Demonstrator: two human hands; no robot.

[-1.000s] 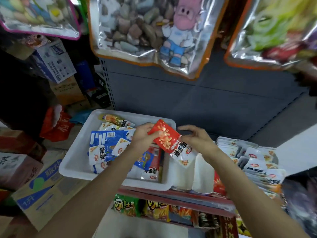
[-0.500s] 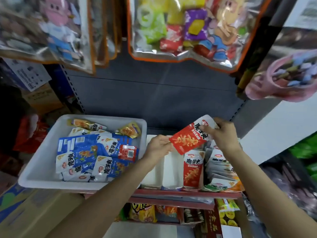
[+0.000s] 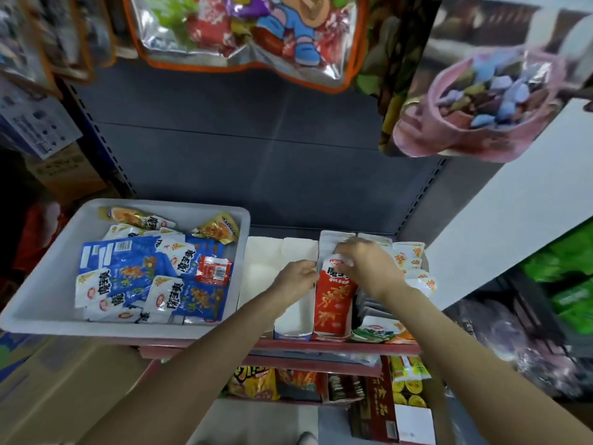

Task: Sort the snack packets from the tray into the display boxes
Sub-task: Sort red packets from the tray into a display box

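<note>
A white tray (image 3: 48,303) on the left holds several blue snack packets (image 3: 128,277), a small red one (image 3: 213,269) and yellow ones (image 3: 218,228). To its right on the shelf stands a row of narrow white display boxes (image 3: 292,319). A red snack packet (image 3: 333,303) stands upright in the third box. My right hand (image 3: 369,268) grips that packet's white top from above. My left hand (image 3: 295,281) has its fingers curled at the packet's upper left edge, by the box wall. The two boxes left of it look bare inside.
White-and-orange packets (image 3: 414,261) fill the boxes on the far right, and loose packets (image 3: 378,329) lie at the shelf's front. Big candy bags (image 3: 244,30) hang overhead. A lower shelf (image 3: 256,383) holds more snacks. Cardboard boxes (image 3: 64,380) stand below the tray.
Both hands carried the red packet from above the tray rightward and lowered it upright into the third display box. My view swung right with them.
</note>
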